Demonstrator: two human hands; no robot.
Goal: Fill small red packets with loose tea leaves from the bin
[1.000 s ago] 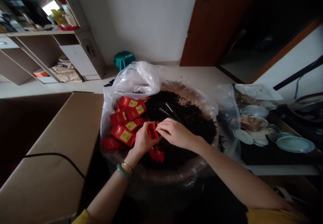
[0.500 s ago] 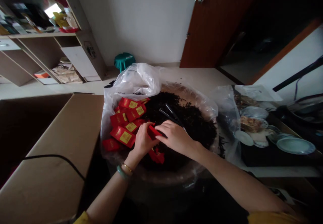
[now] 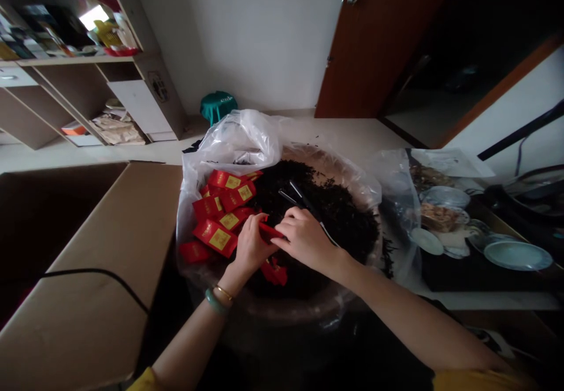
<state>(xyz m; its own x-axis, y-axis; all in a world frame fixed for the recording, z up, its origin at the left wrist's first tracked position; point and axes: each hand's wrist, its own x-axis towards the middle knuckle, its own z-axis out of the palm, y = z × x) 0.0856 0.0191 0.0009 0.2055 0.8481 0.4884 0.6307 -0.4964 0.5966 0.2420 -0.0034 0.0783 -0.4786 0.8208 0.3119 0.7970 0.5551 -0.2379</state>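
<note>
Head view is showing you, nearest, your two forearms coming up toward the middle. Your left hand (image 3: 249, 249), with a green bangle and a thin gold bracelet (image 3: 219, 297) at the wrist, is pinching the near-left end of a small red foil packet (image 3: 269, 232), fingers (image 3: 257, 230) narrow around it. Your right hand (image 3: 304, 239) is meeting it from the right, fingertips closed on the packet's other end, so the packet is lying between the two hands with its long axis running left to right, slightly tilted. Both hands are touching it; neither is nearer.

Just below the hands, a second red packet (image 3: 274, 272) is lying on the dark loose tea leaves (image 3: 339, 214). Just beyond your right hand, a pair of slim dark tongs (image 3: 296, 196) is resting on the leaves, handles pointing away to the upper left. To the left, a pile of red packets with yellow labels (image 3: 220, 209) is stacking against the clear plastic liner (image 3: 238, 138) of the round basket (image 3: 308, 308). Farther right, white dishes (image 3: 515, 254) are sitting on the counter (image 3: 484, 300).
</note>
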